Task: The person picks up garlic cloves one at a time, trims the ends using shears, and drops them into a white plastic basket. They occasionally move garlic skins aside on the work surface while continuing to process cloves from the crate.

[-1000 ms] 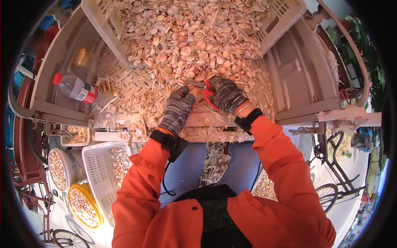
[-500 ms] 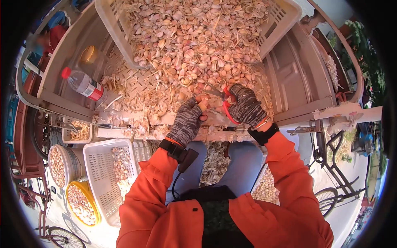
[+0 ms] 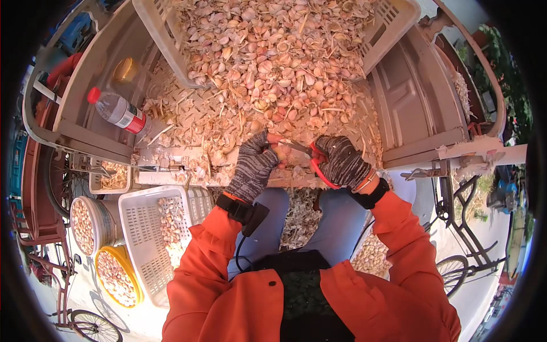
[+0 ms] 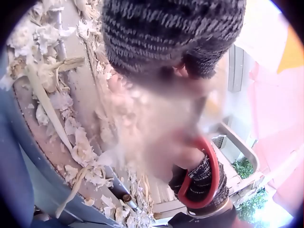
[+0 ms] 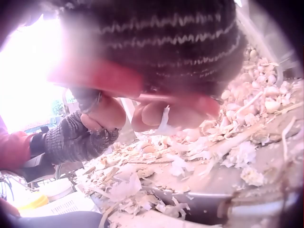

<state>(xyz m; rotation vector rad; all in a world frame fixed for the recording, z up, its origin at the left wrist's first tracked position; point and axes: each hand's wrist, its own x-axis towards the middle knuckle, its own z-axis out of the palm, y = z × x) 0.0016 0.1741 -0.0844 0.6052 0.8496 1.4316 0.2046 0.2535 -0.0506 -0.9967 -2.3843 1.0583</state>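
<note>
In the head view, the gloved left hand (image 3: 253, 165) pinches a small piece, probably a garlic clove, its bare fingertips turned toward the other hand. The gloved right hand (image 3: 342, 162) grips red-handled scissors (image 3: 326, 175), whose blades point left at the left hand's fingertips. Whether the blades touch the piece cannot be told. Both hands are over the cart bed's near edge, just short of a large heap of garlic cloves (image 3: 268, 62). The left wrist view shows the red handle loop (image 4: 214, 175) round the right hand; the piece there is blurred.
A crate (image 3: 171, 51) surrounds the heap. Left of it lie a bottle (image 3: 121, 111) and a yellow-lidded jar (image 3: 124, 69). Loose skins and stalks (image 3: 199, 125) cover the cart bed. On the ground at left are a white basket (image 3: 142, 228), a pail (image 3: 102, 219) and a yellow bucket (image 3: 134, 285).
Since a second ago both hands have come nearer the body, the right one also moving rightward. They parted at half a second ago, and now the scissor blades are again close to the left fingertips.
</note>
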